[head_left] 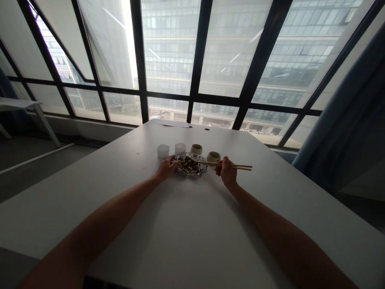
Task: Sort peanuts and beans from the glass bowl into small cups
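Note:
A clear glass bowl stands on the white table, filled with mixed nuts or beans, some pale and some dark. My left hand grips the bowl's left rim, thumb and fingers closed on it. In my right hand is a pair of wooden chopsticks, held almost level; their tips reach over the bowl's contents from the right. Whether the tips pinch anything is too small to tell. Behind the bowl are two frosted plastic cups at the left and two small yellowish cups at the right.
The white table stretches to the windows, with a sheet of paper at its far edge. A blue curtain hangs at the right. Another white table stands at the far left.

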The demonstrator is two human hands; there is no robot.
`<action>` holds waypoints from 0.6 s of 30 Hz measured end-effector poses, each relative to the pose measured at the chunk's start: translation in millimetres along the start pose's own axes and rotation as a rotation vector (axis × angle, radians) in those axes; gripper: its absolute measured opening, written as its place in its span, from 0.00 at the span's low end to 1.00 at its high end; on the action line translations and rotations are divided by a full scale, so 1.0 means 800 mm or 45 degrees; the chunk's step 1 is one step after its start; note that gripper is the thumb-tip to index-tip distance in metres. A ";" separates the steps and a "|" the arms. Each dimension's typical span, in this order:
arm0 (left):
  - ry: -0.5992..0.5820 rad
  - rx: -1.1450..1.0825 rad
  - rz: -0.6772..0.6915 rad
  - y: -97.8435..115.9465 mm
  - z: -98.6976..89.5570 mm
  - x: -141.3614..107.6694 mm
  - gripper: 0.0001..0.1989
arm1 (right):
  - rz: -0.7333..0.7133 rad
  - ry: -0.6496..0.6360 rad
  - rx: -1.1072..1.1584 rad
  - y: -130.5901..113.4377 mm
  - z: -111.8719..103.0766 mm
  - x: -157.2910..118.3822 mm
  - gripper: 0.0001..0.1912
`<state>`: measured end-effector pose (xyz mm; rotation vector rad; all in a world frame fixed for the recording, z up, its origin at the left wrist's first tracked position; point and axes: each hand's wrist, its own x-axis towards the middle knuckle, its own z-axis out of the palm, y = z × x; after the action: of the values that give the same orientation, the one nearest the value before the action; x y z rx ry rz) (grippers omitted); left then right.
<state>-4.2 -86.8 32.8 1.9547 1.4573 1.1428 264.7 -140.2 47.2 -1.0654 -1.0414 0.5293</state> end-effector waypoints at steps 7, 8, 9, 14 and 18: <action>0.017 -0.001 0.017 -0.003 0.001 0.001 0.25 | 0.268 0.113 0.181 0.008 -0.006 0.012 0.26; 0.020 -0.002 0.018 -0.003 0.001 0.001 0.25 | 0.295 0.123 0.196 0.009 -0.008 0.013 0.25; 0.020 -0.002 0.021 -0.003 0.001 0.000 0.25 | 0.325 0.126 0.209 0.011 -0.009 0.015 0.25; -0.001 -0.001 0.020 0.000 -0.001 -0.002 0.26 | 0.452 0.066 0.229 0.016 -0.019 0.023 0.24; -0.002 -0.011 0.009 0.001 -0.002 -0.002 0.26 | 0.458 0.038 0.228 0.020 -0.024 0.025 0.23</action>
<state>-5.2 -88.7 33.2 1.9558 1.4440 1.1486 292.5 -126.5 39.9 -1.1019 -0.7622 0.8776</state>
